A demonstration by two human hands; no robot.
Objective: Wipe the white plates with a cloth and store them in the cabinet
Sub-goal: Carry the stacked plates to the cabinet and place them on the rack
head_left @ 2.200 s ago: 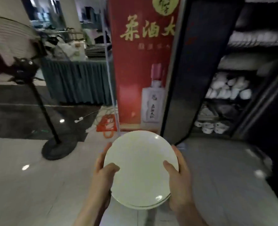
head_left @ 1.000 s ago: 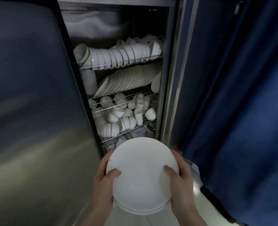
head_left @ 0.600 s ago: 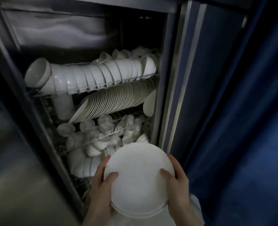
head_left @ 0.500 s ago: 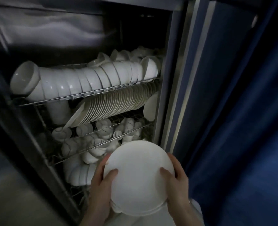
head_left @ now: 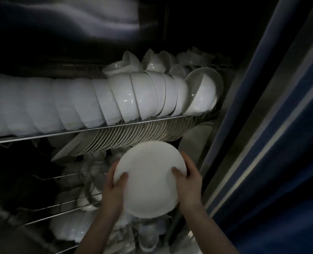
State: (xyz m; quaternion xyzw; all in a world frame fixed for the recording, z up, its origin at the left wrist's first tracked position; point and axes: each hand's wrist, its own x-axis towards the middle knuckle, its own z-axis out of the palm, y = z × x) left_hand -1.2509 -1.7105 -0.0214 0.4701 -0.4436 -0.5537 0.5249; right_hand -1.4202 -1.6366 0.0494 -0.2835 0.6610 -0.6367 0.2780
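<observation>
I hold a small stack of white plates (head_left: 149,178) in front of the open cabinet (head_left: 223,114). My left hand (head_left: 113,189) grips the stack's left rim, thumb on top. My right hand (head_left: 188,182) grips the right rim the same way. The stack hovers just below a row of white plates standing on edge (head_left: 133,137) on the middle wire rack. No cloth is in view.
White bowls (head_left: 133,98) lie nested on their sides along the upper wire rack (head_left: 42,135). Small cups and bowls (head_left: 89,198) crowd the lower racks. The steel door frame (head_left: 247,136) and a blue curtain (head_left: 289,180) stand close on the right.
I have stepped closer to the cabinet, and both hands have carried the plate stack up toward the row of upright plates. The grip on the stack is unchanged.
</observation>
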